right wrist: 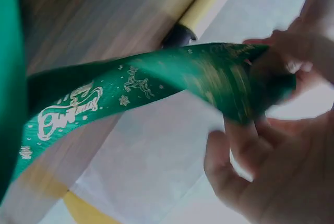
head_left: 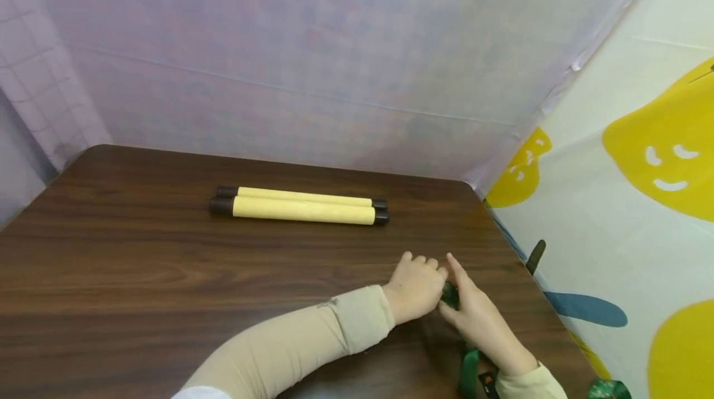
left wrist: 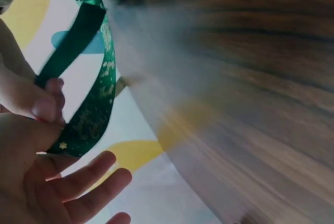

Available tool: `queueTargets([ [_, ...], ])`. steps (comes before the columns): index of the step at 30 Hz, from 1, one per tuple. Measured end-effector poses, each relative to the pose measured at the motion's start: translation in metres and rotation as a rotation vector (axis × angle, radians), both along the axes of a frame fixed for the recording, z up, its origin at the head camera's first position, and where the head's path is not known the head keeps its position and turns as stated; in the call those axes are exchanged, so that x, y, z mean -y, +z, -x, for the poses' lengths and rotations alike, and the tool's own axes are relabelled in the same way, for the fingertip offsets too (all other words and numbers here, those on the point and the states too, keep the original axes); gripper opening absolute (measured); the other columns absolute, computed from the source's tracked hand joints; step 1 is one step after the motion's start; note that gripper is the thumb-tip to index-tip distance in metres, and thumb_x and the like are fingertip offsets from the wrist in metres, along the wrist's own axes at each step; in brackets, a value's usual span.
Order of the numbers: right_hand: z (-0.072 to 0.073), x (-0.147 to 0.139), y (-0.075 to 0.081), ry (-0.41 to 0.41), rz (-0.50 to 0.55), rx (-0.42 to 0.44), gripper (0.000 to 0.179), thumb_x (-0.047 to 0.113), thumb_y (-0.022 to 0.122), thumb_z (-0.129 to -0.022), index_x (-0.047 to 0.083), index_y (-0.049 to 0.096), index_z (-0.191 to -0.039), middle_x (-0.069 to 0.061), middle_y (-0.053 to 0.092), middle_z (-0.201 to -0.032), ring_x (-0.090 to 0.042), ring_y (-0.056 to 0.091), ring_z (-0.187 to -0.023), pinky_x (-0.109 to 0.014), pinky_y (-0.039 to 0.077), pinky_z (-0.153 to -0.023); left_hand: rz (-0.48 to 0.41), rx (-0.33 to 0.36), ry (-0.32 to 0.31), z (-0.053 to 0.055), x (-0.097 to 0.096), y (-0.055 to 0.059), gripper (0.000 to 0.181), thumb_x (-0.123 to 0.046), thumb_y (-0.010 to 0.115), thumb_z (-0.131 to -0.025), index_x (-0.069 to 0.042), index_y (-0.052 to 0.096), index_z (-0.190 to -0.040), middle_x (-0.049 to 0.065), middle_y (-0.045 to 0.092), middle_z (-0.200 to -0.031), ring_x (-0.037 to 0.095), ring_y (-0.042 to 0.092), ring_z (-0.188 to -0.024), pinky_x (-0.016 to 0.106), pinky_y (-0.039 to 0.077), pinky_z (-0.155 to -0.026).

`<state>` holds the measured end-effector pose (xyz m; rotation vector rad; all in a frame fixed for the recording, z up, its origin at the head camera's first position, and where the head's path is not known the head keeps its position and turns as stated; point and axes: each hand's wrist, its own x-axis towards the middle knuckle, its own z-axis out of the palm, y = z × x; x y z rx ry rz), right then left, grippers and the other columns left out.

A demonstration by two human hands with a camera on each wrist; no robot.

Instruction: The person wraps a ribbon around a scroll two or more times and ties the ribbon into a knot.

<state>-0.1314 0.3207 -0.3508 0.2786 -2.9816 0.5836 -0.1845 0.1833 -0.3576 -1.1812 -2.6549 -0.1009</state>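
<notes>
The green ribbon (right wrist: 156, 80) is satin-like and smooth, printed in pale gold with a cursive word that reads "Christmas", a small reindeer and scattered snowflakes. It lies between the 2 hands near the right front part of the dark wood-grain table (head_left: 139, 275), and a length of it trails down past the table's near edge.

The left hand (head_left: 415, 287) has its fingers curled in, and its fingertips pinch the folded end of the ribbon. The right hand (head_left: 474, 315) meets it from the other side, with the forefinger stretched out straight and the thumb and other fingers closed on the same fold. In the left wrist view the ribbon (left wrist: 91, 104) runs up as 2 flat bands from the pinch.

Well apart, toward the back of the table, lie 2 cream-yellow rolls (head_left: 298, 206) with dark end caps, cylindrical and side by side. A white sheet with yellow smiling shapes (head_left: 658, 145) hangs at the right
</notes>
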Motion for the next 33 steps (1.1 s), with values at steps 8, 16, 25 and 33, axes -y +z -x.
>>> queueTargets([
  [8,0.003,0.016,-0.005,0.087,-0.266,-0.285,0.031,0.003,0.066,-0.083,-0.005,0.062,-0.113,-0.002,0.058,-0.082,-0.008,0.045,-0.059,-0.034,0.043,-0.060,-0.025,-0.044,0.015,0.006,0.024,-0.001,0.021,-0.035,0.062,-0.089,-0.019,0.066,-0.102,-0.007,0.065,-0.088,0.008,0.058,-0.074,0.027,0.044,-0.071],
  [16,0.008,0.020,0.000,0.117,-0.290,-0.435,0.031,0.001,0.071,-0.079,-0.001,0.066,-0.110,-0.004,0.060,-0.078,-0.013,0.054,-0.061,-0.037,0.045,-0.059,-0.016,-0.081,0.054,0.016,0.064,0.005,0.018,-0.024,0.062,-0.090,-0.016,0.068,-0.105,-0.004,0.068,-0.095,0.010,0.060,-0.079,0.028,0.042,-0.072],
  [25,0.013,0.019,0.005,0.133,-0.346,-0.537,0.035,0.001,0.072,-0.077,0.001,0.066,-0.111,-0.005,0.061,-0.080,-0.020,0.059,-0.067,-0.040,0.046,-0.061,0.012,-0.167,0.129,0.021,0.109,0.004,0.011,-0.016,0.064,-0.088,-0.014,0.069,-0.098,-0.002,0.067,-0.086,0.011,0.054,-0.072,0.033,0.041,-0.079],
  [33,0.017,0.018,0.003,0.174,-0.386,-0.592,0.033,0.004,0.071,-0.077,0.003,0.067,-0.109,-0.006,0.065,-0.083,-0.024,0.061,-0.072,-0.044,0.047,-0.065,0.078,-0.250,0.159,0.017,0.141,-0.002,0.010,-0.016,0.071,-0.082,-0.012,0.068,-0.091,-0.001,0.065,-0.078,0.014,0.054,-0.069,0.036,0.043,-0.080],
])
